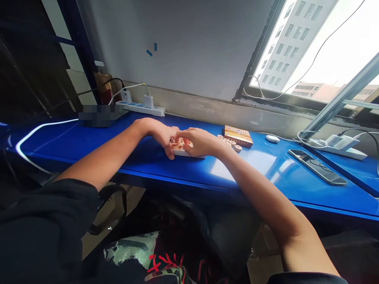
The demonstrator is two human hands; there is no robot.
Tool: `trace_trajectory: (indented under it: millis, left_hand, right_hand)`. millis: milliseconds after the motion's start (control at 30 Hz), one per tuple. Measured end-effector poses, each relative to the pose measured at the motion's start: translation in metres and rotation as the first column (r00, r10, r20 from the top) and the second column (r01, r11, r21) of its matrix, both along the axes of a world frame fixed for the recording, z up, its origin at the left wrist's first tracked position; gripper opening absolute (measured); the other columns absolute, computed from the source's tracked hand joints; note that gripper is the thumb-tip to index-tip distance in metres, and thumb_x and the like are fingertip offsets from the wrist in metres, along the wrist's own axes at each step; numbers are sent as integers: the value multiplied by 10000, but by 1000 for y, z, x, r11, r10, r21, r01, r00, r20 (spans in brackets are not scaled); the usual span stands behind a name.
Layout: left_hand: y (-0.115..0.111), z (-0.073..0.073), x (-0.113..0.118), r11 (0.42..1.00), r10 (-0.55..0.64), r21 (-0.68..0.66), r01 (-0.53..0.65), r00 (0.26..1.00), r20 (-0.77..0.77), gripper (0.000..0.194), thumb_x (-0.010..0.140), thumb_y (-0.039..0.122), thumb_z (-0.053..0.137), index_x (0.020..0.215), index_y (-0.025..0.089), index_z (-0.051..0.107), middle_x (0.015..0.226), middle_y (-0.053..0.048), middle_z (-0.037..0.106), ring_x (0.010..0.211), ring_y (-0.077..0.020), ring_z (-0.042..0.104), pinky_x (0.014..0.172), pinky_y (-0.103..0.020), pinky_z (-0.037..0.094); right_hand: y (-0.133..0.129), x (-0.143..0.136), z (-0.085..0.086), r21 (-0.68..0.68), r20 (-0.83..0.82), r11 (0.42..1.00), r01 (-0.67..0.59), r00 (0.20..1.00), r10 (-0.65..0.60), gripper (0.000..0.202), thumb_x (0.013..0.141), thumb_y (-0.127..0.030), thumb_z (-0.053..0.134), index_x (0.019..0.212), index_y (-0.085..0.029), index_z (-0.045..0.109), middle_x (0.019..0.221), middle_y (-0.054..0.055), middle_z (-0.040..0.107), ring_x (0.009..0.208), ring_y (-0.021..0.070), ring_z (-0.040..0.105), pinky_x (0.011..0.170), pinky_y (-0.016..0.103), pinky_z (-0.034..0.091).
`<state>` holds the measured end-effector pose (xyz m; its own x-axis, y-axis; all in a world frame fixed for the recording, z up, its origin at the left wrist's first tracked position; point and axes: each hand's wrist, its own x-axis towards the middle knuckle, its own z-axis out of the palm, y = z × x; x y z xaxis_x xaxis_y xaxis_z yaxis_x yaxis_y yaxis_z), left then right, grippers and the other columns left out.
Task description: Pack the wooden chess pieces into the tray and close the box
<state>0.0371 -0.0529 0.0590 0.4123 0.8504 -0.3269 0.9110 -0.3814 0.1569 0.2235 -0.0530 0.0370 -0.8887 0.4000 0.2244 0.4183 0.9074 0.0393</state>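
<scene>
A small white-sided box tray (180, 153) lies on the blue table near its front edge, with round wooden xiangqi pieces (177, 146) inside. My left hand (162, 134) grips the tray's left end, thumb along the near side. Over the right part of the tray, my right hand (204, 142) bends its fingers down among the pieces. Those fingertips are closed together, and whatever lies between them is hidden. Several loose xiangqi pieces (237, 148) lie to the right of my right hand, beside an orange printed box lid (239, 135).
A phone (317, 166) and a white earbud case (272, 139) lie to the right. Power strips with plugged-in chargers stand at the back left (142, 107) and far right (340, 146). White cables run along the table. A metal bar (334, 100) slants by the window.
</scene>
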Motion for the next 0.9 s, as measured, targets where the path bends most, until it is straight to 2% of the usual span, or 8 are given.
trace_trajectory:
  millis: [133,367,500,633,767,900]
  left_hand:
    - [3,0,0,996,-61,-62,61,998,-13,974,432,665,753,1287,248,542,1221,-59,570,1164,-381,457,1010,-401,370]
    - [2,0,0,997,-69,-44,67,997,-44,973,435,678,748,1291,264,539,1271,-77,521,1165,-384,448,1009,-432,375]
    - [2,0,0,997,-67,-44,66,997,-36,910,459,683,741,1238,245,570,1269,-80,525,1136,-365,466,993,-431,393]
    - [2,0,0,994,-99,-61,96,994,-43,793,496,668,736,1148,230,623,1228,-86,546,1110,-355,485,965,-417,418]
    - [2,0,0,989,-131,-71,130,991,-7,789,506,634,743,1158,212,604,1166,-70,586,1101,-340,484,967,-405,417]
    - [1,0,0,993,-104,-53,103,994,-22,831,503,648,734,1185,198,583,1181,-65,590,1107,-342,481,985,-416,403]
  right_hand:
    - [-2,-1,0,-39,18,998,-40,999,41,287,821,-204,490,1076,-246,615,979,44,662,906,204,585,675,255,359]
    - [-2,2,2,-39,5,999,-25,1000,25,219,739,-175,523,937,-205,612,900,47,651,789,181,563,585,247,311]
    - [-4,4,3,-71,-30,997,-21,999,19,275,726,-181,543,995,-190,599,914,43,641,787,173,557,592,242,320]
    - [-4,1,2,-134,-58,990,-52,997,44,264,795,-280,548,1038,-197,607,921,40,644,810,169,567,642,241,355]
    - [1,-3,-4,-203,-82,979,-16,997,0,220,831,-320,539,1003,-204,613,929,39,655,795,161,579,631,237,367]
    - [7,-5,-7,-269,-114,962,-39,993,8,232,817,-302,574,1022,-195,595,906,26,657,794,152,585,661,236,387]
